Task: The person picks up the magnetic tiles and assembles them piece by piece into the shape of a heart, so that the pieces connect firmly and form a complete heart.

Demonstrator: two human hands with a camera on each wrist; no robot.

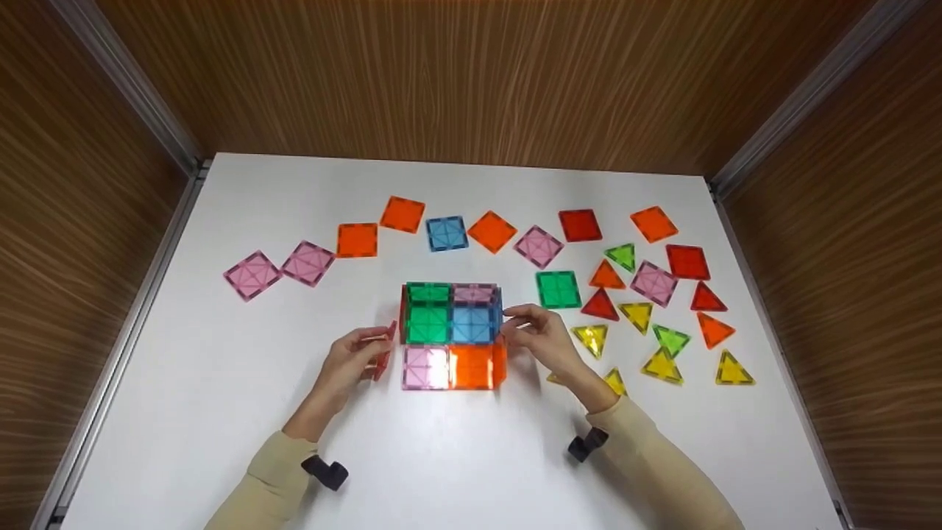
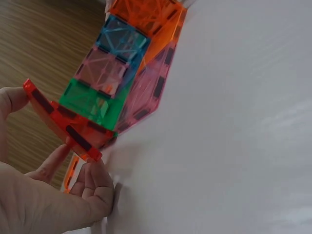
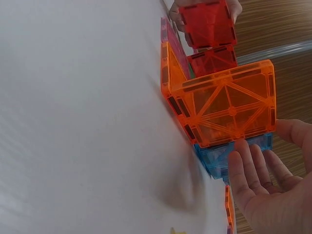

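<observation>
My left hand (image 1: 344, 366) pinches a red square magnetic tile (image 2: 62, 122), held upright and tilted just left of a tile structure. Green (image 1: 427, 325), blue (image 1: 472, 325), pink (image 1: 425, 368) and orange (image 1: 477, 368) squares form its middle and front. Behind them stand a green and a pink tile (image 1: 475, 294). A second red tile (image 3: 213, 60) stands at the left side, close to the held one. At the right side stand an orange tile (image 3: 231, 109) and a blue tile (image 3: 219, 155). My right hand (image 1: 543, 340) has its fingertips against these, its fingers fairly straight in the right wrist view.
Loose squares, including pink (image 1: 307, 263), orange (image 1: 402, 214) and blue (image 1: 447, 233), lie in an arc behind the structure. To the right are a green square (image 1: 558, 289) and several small triangles (image 1: 635, 317). Wood-grain panels (image 1: 471, 88) enclose the white table (image 1: 441, 464).
</observation>
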